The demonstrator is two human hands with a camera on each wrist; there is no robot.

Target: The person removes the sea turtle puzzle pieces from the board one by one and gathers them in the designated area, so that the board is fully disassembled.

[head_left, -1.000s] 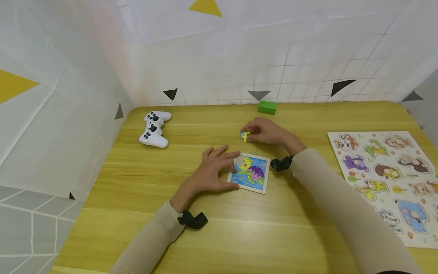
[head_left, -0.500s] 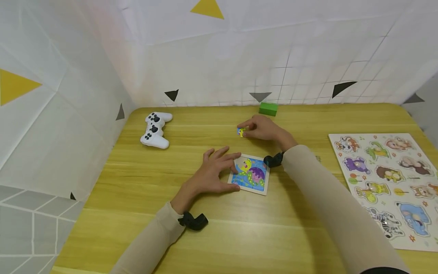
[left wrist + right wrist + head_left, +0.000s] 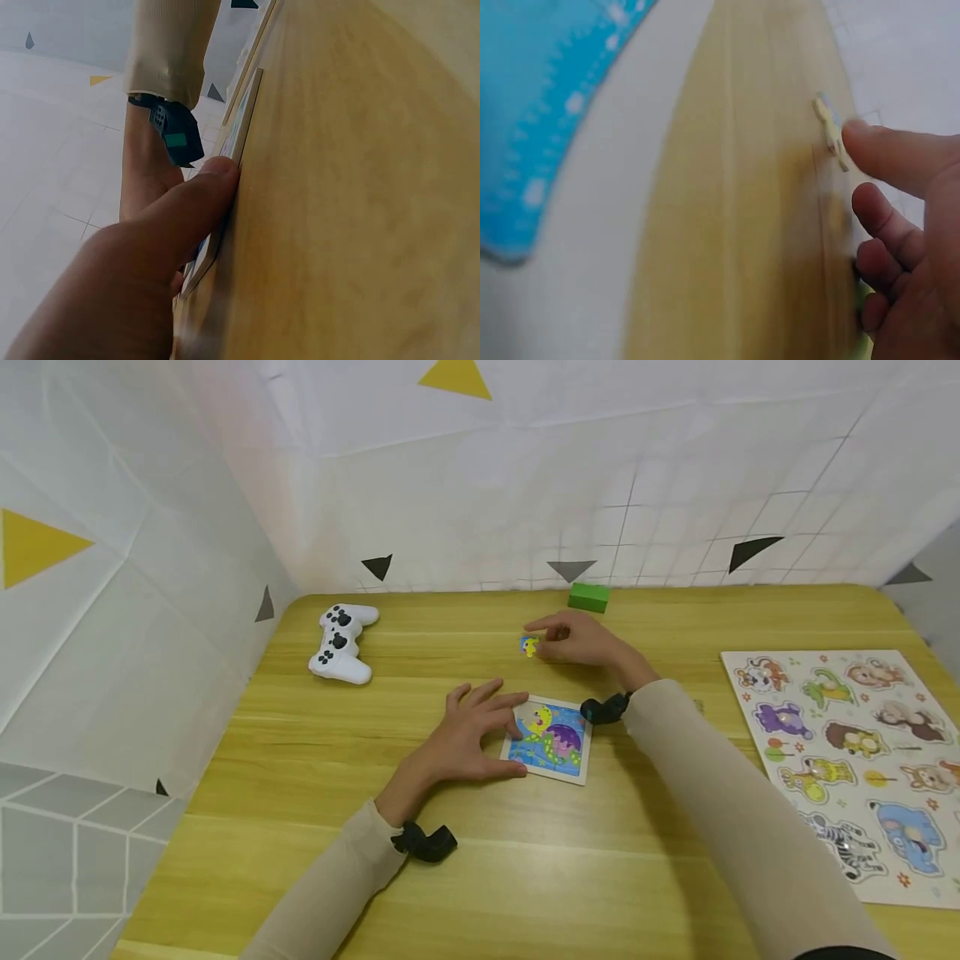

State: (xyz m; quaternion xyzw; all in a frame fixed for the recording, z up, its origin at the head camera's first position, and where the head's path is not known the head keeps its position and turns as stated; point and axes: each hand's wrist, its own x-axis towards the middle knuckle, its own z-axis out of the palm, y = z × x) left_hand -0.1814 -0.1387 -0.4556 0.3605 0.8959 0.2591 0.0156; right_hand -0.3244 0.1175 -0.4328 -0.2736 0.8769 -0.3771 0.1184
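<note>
In the head view, a small square picture puzzle [image 3: 558,739] with a pale frame and a purple-shelled turtle design lies on the table. My left hand [image 3: 468,739] grips it at its left side, thumb along the near edge and fingers at the left and far edges. The left wrist view shows that thumb [image 3: 199,191] against the frame's edge. Beyond the puzzle, a small yellow-and-blue puzzle piece [image 3: 529,646] lies on the table. Close beside it is my right hand [image 3: 577,639], index finger and thumb parted. In the right wrist view, the piece [image 3: 829,127] lies just past the thumb tip.
A white game controller [image 3: 341,643] lies at the far left. At the back stands a green block [image 3: 588,597]. A large animal peg board [image 3: 847,760] covers the right side of the table. White patterned sheeting [image 3: 480,485] rises behind the table.
My right hand first shifted slightly left and away with the piece between finger and thumb. Now finger and thumb are parted and the piece lies on the table. My left hand stays put.
</note>
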